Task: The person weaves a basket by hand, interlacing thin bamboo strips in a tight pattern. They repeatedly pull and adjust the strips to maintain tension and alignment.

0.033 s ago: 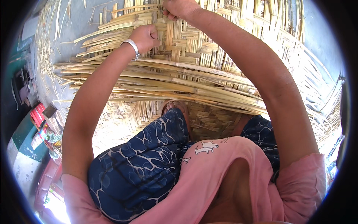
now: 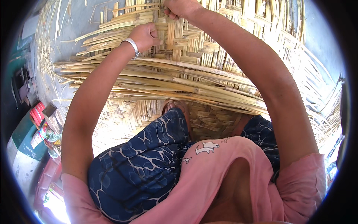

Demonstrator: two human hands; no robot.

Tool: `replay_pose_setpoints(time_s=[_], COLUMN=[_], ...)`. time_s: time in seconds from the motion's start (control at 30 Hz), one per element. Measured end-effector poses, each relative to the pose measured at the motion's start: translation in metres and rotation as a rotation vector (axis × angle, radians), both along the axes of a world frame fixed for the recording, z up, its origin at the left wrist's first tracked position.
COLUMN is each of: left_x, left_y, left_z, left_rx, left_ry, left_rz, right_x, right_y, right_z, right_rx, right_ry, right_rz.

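A mat of woven split-bamboo strips (image 2: pixel 186 46) lies spread in front of me, with loose strip ends fanning out past its left side. My left hand (image 2: pixel 143 36), a silver bangle on its wrist, is closed low over the weave near those ends; its fingers hide whatever they pinch. Farther off and to the right, my right hand (image 2: pixel 181 8) is partly cut off by the upper edge. Its fingers are curled down against the mat, and what lies in them is hidden. Across the mat, nearer me, runs a bundle of long bamboo strips (image 2: pixel 179 83).
My sandalled foot (image 2: pixel 174 107) rests on woven bamboo just this side of the loose bundle. Thin strips and scraps (image 2: pixel 44 56) litter the grey floor (image 2: pixel 76 28) at the left. Red items (image 2: pixel 37 114) stand at the far left, and more loose strips (image 2: pixel 322 102) spread at the right.
My left hand has shifted very slightly away from me. The right hand has barely moved, and the mat and loose strips look the same.
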State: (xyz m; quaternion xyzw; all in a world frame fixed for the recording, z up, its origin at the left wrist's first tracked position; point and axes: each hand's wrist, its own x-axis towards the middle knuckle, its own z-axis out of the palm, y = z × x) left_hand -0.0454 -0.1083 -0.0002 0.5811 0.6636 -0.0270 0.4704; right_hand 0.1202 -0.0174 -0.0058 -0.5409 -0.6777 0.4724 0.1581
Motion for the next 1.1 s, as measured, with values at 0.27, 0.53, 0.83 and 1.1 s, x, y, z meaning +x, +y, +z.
replay_pose_setpoints(time_s=[0.27,0.53,0.83,1.1], left_x=[-0.007,-0.005,0.014,-0.001], left_y=[-0.002,-0.004,-0.004,-0.015], left_z=[-0.006,-0.006,0.006,-0.004], left_rx=[0.080,0.106,0.078,0.184], left_ry=[-0.033,-0.051,0.053,-0.096], left_rz=[-0.032,-0.050,-0.076,-0.052], right_x=[-0.004,-0.007,-0.004,0.024], right_y=[0.000,0.011,-0.002,-0.084], right_z=[0.022,-0.002,-0.020,-0.001], right_rx=[-0.098,-0.104,0.163,0.465], right_ry=[0.008,-0.006,-0.197,-0.198], right_rz=[0.037,0.049,-0.052,0.242])
